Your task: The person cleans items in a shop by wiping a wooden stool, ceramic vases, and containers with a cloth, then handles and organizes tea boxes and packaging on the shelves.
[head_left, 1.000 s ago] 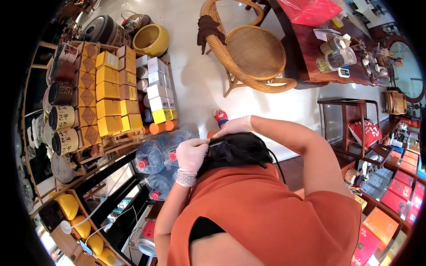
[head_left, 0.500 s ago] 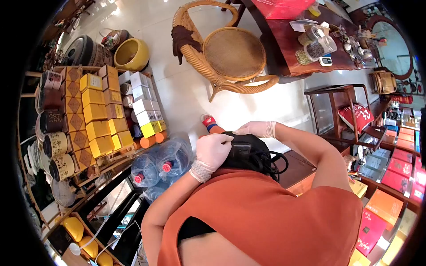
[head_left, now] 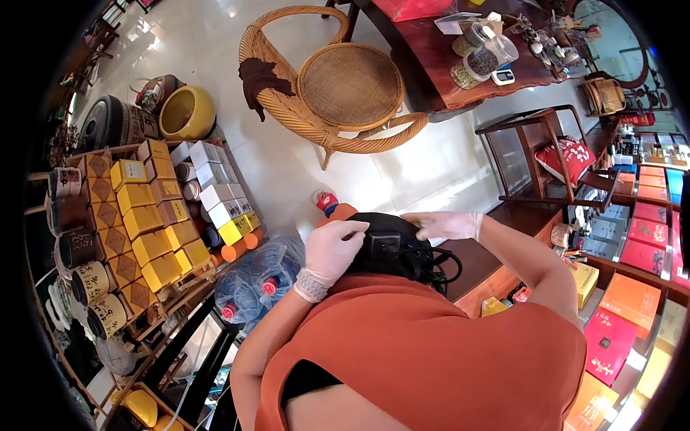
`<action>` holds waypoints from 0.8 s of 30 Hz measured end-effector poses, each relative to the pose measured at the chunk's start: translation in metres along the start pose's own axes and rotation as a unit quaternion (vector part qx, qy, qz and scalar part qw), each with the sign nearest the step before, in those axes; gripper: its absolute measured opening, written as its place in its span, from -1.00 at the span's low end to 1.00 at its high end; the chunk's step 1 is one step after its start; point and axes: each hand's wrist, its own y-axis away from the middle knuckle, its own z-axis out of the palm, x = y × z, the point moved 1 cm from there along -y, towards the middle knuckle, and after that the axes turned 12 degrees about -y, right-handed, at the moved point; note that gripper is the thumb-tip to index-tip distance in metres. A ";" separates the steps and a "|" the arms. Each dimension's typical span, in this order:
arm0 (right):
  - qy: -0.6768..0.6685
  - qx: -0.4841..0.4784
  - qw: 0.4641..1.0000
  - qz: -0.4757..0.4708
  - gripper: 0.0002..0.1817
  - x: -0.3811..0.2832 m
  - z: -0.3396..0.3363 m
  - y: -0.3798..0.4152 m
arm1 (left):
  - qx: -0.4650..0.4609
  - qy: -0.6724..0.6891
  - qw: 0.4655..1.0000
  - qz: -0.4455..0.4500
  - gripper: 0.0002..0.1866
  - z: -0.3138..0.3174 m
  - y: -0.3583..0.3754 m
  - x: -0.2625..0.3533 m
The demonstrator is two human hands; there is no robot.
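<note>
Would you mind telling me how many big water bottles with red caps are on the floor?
3 show: one water bottle nearest the left hand, one beside it, one lower left. More may be hidden.

no legible text (jar characters blurred)

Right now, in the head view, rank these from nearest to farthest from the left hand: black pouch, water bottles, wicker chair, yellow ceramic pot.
1. Black pouch: under the left hand, touching.
2. Water bottles: on the floor, just left.
3. Wicker chair: ahead, upper centre.
4. Yellow ceramic pot: far upper left.
</note>
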 end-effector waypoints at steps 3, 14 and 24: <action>0.129 0.033 0.991 0.015 0.19 -0.002 0.013 0.008 | -0.005 0.038 0.999 -0.024 -0.81 -0.002 0.001 -0.004; 0.185 0.119 0.975 0.001 0.26 0.019 0.014 -0.006 | -0.009 0.037 0.999 -0.032 -0.81 -0.011 0.003 -0.012; 0.196 0.112 0.973 -0.039 0.09 0.015 0.018 -0.021 | 0.001 0.029 0.999 -0.039 -0.82 -0.020 0.007 -0.017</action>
